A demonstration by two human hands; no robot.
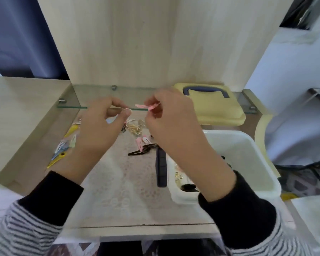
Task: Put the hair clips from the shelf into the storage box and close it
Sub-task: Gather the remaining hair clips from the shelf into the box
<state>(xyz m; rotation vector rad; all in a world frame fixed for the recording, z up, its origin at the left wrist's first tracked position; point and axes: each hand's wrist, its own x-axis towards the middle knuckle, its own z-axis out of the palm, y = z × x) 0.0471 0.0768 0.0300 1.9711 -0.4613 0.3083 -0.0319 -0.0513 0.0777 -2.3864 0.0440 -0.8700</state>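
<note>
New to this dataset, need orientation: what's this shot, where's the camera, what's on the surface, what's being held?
There is no machine here. A person works with bare hands, and the single picture comes from a wide-angle camera worn on their head, looking forward and down. The right hand pinches a pink hair clip above the surface. The left hand has thumb and forefinger closed on a small item that is too blurred to name. Below, on a lace mat, lie yellow clips at left, and gold clips and black clips in the middle. At right stands an open white storage box with a few things inside. A yellow lid, likely the box's, lies further back on a glass shelf.
</note>
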